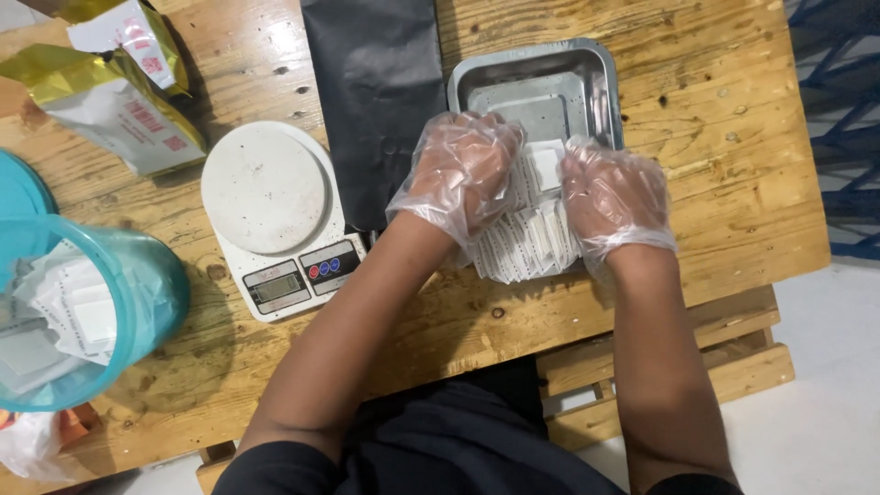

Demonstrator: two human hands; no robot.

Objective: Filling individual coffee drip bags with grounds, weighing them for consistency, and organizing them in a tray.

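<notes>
Left hand (pixel 458 170), gloved, clutched white sachets (pixel 527 240) at steel tray (pixel 600 87) edge. Right hand (pixel 612 197), gloved, pinched same stack. Kitchen scale (pixel 275 215) sat nearby on wooden surface (pixel 715 137).

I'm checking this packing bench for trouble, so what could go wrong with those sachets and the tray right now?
1. The white sachets sit in a loose stack between the left hand and right hand, overhanging the metal tray; some could slide out.
2. The loose plastic gloves may slip on them.
3. The left forearm lies close to the kitchen scale and might nudge it.
</notes>
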